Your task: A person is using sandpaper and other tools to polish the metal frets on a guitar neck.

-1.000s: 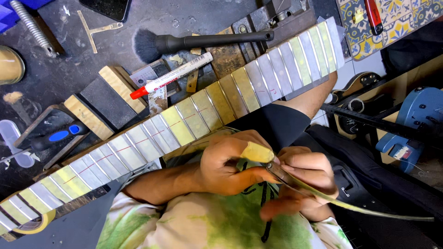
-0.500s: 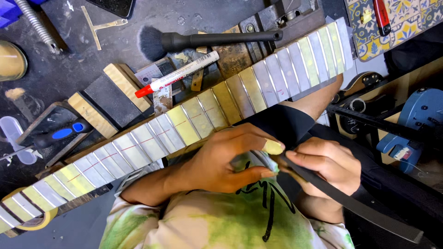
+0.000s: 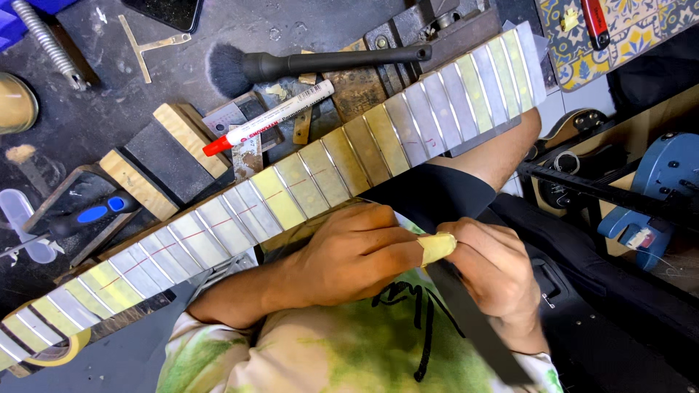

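Since half a second ago our hands have closed together over the dark strip, which now runs steeper. Our left hand [image 3: 357,251], its taped fingertip [image 3: 437,247] forward, pinches the strip's upper end; our right hand [image 3: 495,280] wraps it just below. The strip [image 3: 473,327] (flat, dark) slants down away from the taped guitar neck [image 3: 291,193], nearer us than the red marker [image 3: 269,120].
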